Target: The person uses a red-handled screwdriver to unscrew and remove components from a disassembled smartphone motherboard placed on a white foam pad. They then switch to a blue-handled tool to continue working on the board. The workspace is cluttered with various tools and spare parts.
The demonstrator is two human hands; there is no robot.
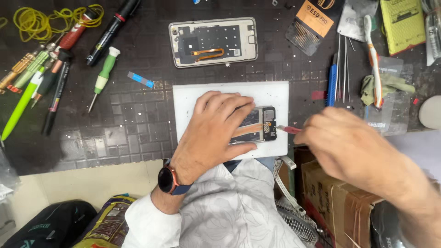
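In the head view, the left hand [216, 128] lies flat, fingers spread, pressing an opened phone [262, 124] on a white mat [275, 94] on the dark counter [124, 124]. The right hand [342, 144] has its grip closed on a red-handled tool [288, 129], whose tip touches the phone's right end. A second phone frame [212, 41] lies above the mat. At the top right lie an orange-and-black package [314, 20] and a yellow-green package [404, 23]. A brown cardboard box [340, 202] stands below the right hand.
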